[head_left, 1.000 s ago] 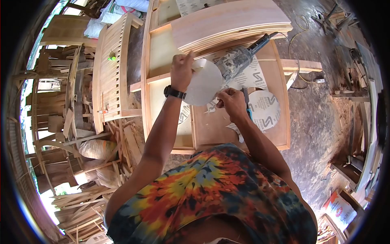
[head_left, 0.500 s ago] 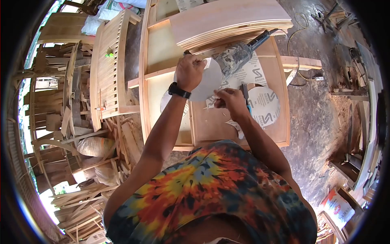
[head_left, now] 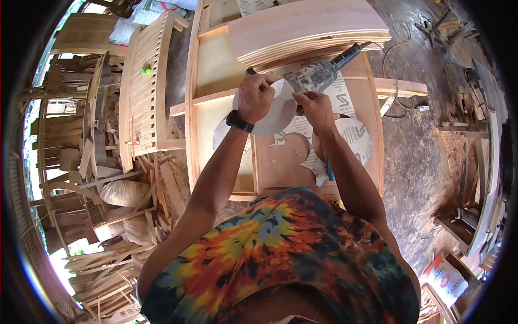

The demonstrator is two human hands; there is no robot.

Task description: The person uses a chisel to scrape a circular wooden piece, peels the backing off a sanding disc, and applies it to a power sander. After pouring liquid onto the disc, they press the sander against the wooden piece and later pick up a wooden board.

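A pale grey round disc point(head_left: 278, 116) is held above the wooden frame. My left hand point(head_left: 255, 100), with a black watch on its wrist, is closed on the disc's upper left part. A small dark end shows just beyond this fist; what it belongs to is hidden. My right hand point(head_left: 317, 109) is closed in a pinch at the disc's right edge. Just beyond the disc lies a dusty power tool point(head_left: 318, 75) with a dark grip and a cord. Beneath the right forearm, another round piece point(head_left: 353, 137) with printed film lies on the panel.
A stack of thin wooden boards point(head_left: 307, 29) lies across the far part of the wooden frame point(head_left: 190, 108). Left of it stands a slatted wooden piece point(head_left: 143, 92). Scrap wood point(head_left: 108, 264) is heaped at the left. A white bucket point(head_left: 445, 278) stands at lower right.
My right hand has moved up and away from me, from the disc's lower right edge to its upper right edge. My left hand stays nearly in place on the disc.
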